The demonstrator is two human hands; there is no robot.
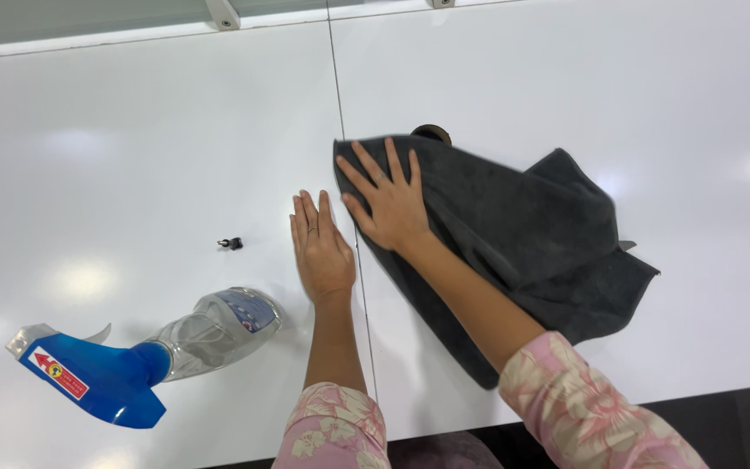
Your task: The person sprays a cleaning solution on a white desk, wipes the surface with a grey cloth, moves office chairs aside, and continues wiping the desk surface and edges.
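Note:
A dark grey cloth (pixel 531 234) lies spread over the right part of the white table (pixel 132 156). My right hand (pixel 388 201) presses flat on the cloth's left edge with fingers spread. Just left of it, my left hand (pixel 320 247) rests flat on the bare tabletop, fingers together, holding nothing. A clear spray bottle (pixel 158 347) with a blue trigger head lies on its side to the left of my left forearm.
A small black object (pixel 230 243) sits on the table left of my left hand. A seam (pixel 340 113) runs between two table panels. A round dark grommet (pixel 432 132) peeks out behind the cloth. The table's near edge meets a dark floor at the lower right.

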